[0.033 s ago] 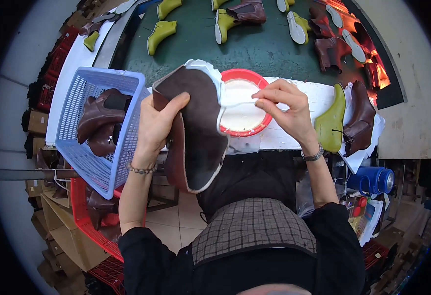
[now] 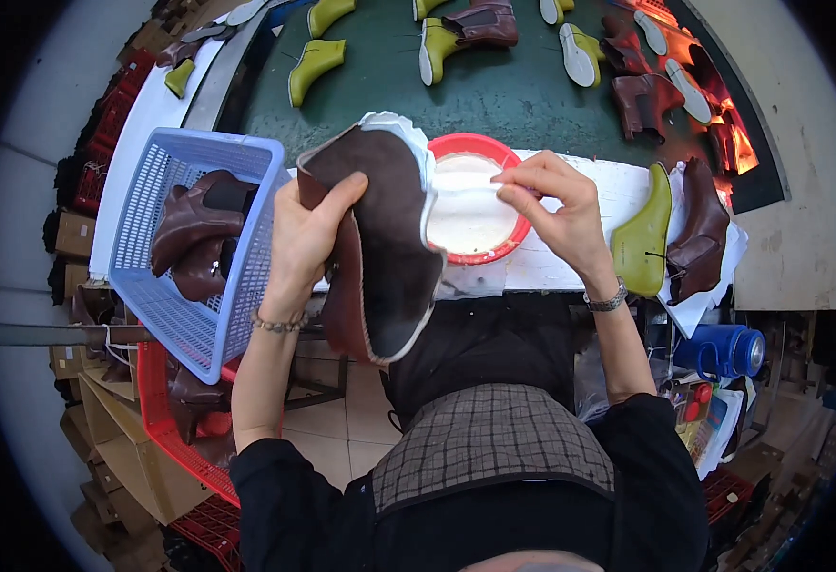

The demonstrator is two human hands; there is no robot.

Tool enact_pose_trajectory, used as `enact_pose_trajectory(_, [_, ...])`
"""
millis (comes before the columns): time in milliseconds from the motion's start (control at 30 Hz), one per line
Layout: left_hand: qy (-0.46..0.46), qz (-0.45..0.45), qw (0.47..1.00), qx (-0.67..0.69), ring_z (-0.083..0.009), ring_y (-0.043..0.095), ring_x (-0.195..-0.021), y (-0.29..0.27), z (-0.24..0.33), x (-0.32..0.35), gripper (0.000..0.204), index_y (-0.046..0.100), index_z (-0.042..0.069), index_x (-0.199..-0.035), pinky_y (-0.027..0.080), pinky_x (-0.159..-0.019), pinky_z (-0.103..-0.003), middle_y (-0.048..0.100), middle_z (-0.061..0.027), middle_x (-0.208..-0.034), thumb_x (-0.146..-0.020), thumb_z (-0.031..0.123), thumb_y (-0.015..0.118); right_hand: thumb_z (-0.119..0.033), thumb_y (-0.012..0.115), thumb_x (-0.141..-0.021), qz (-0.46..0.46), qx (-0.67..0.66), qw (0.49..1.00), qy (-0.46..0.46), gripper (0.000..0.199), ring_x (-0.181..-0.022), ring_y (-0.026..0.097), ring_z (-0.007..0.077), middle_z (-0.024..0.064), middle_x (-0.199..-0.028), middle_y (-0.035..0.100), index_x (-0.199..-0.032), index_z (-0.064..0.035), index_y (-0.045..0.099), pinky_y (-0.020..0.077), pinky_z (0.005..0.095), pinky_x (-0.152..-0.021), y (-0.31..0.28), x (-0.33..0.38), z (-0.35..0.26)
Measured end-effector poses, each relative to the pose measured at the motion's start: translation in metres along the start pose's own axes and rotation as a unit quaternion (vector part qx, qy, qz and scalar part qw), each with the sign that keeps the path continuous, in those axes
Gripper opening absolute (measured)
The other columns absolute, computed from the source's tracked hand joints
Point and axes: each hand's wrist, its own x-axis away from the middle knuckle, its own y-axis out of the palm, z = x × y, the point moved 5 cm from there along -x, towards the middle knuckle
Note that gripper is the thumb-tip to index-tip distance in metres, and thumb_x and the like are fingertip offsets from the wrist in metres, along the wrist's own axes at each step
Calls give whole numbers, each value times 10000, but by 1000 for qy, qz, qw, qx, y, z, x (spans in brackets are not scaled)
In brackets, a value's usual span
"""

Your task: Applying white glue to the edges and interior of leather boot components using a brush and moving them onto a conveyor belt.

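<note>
My left hand (image 2: pixel 305 238) grips a dark brown leather boot upper (image 2: pixel 385 224) by its left side, thumb on top. The piece hangs in front of me with white edging along its outline and a white lining showing at the top. My right hand (image 2: pixel 559 202) is closed in a pinch around a slim white stick-like thing (image 2: pixel 470 178), whose far end reaches the upper's right edge; its exact kind is hard to tell against the white behind it. Beneath it stands a red bowl (image 2: pixel 511 157) of white paste, partly covered by the upper.
A blue basket (image 2: pixel 210 377) with brown boots stands at left, above a red crate (image 2: pixel 156 419). At right are a green boot last (image 2: pixel 642 234), a brown boot (image 2: pixel 699 229) and a blue flask (image 2: pixel 720 351). Lasts and boots lie across the green worktop (image 2: pixel 370 105).
The upper's lower end has swung slightly upward. The white stick-like thing has shifted a little farther up along the upper's right edge. My right hand has barely moved.
</note>
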Motion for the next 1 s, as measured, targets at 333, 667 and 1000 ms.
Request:
enact_pose_trajectory(333, [28, 88, 996, -17, -116, 650, -830, -11, 3, -55, 308, 673, 5, -1150, 526, -715, -285, 704, -18, -941, -901, 169, 750, -320, 927, -689, -8, -125, 988, -89, 492, -877, 659, 218, 82, -961, 687, -1038, -28, 741, 527, 341, -761, 67, 10, -24])
enact_pose_trajectory(667, [251, -100, 925, -267, -268, 453, -1367, 16, -14, 7, 948, 270, -19, -1561, 321, -1162, -395, 454, -187, -1466, -823, 224, 813, -47, 731, -711, 140, -62, 980, -128, 167, -737, 671, 340, 163, -794, 693, -872, -5, 749, 506, 435, -649, 60, -5, -39])
enact_pose_trajectory(1000, [293, 79, 896, -323, -286, 405, -1433, 5, -20, 38, 899, 280, 3, -1570, 290, -1186, -358, 409, -190, -1549, -775, -123, 679, -353, 806, -814, 67, 148, 987, 13, 352, -912, 667, 229, 73, -971, 677, -1104, -158, 766, 530, 347, -818, -17, -1, 17])
